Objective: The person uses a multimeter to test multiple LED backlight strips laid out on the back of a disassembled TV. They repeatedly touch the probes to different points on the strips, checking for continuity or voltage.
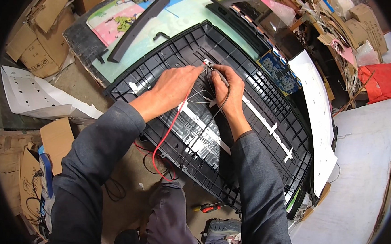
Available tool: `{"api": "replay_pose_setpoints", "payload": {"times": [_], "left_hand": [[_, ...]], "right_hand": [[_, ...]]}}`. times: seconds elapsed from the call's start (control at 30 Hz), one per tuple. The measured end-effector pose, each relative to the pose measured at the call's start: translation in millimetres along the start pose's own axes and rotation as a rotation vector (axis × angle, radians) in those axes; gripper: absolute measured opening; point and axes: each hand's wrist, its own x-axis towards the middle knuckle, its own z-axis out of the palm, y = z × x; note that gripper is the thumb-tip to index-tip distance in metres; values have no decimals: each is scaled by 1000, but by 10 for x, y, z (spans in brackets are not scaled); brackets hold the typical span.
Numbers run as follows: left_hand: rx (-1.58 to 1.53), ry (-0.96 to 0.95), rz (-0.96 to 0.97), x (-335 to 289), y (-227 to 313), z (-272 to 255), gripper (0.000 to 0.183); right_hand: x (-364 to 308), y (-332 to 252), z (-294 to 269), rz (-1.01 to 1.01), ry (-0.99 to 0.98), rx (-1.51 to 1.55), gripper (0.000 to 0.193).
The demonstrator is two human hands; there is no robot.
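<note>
A large black plastic TV back shell (181, 58) lies tilted across the table in front of me. White LED strips (267, 124) run along its inside. My left hand (173, 88) is closed on the end of a red test lead (164, 140), whose tip is mostly hidden by the fingers. My right hand (232, 86) pinches a black test probe (220, 77), its black cable hanging down over the shell. Both hands meet at a small white connector (207, 61) near the shell's far part. Thin white wires (197, 101) loop below them.
A dark bar (138, 29) and circuit boards rest on the colourful tabletop (177, 18). A blue circuit board (279, 72) and a white perforated sheet (314, 125) stand right of the shell. Cardboard boxes (41, 52) are piled at left. Red-handled tools (209, 208) lie low, near my shoe.
</note>
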Motion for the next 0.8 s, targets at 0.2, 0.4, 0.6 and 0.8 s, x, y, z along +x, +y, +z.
{"api": "replay_pose_setpoints", "payload": {"times": [0.2,0.4,0.6,0.8], "left_hand": [[1,-6,-11,-1,9,-1,39],[-11,-21,-13,-1,36,-34,41],[-8,-8,-11,-10,20,-13,41],[-17,-18,-16,-1,41,-36,40]], "right_hand": [[1,32,13,18,-1,14,30],[-2,39,3,14,7,12,30],[-10,27,14,15,10,20,29],[-7,25,12,33,11,28,29]]}}
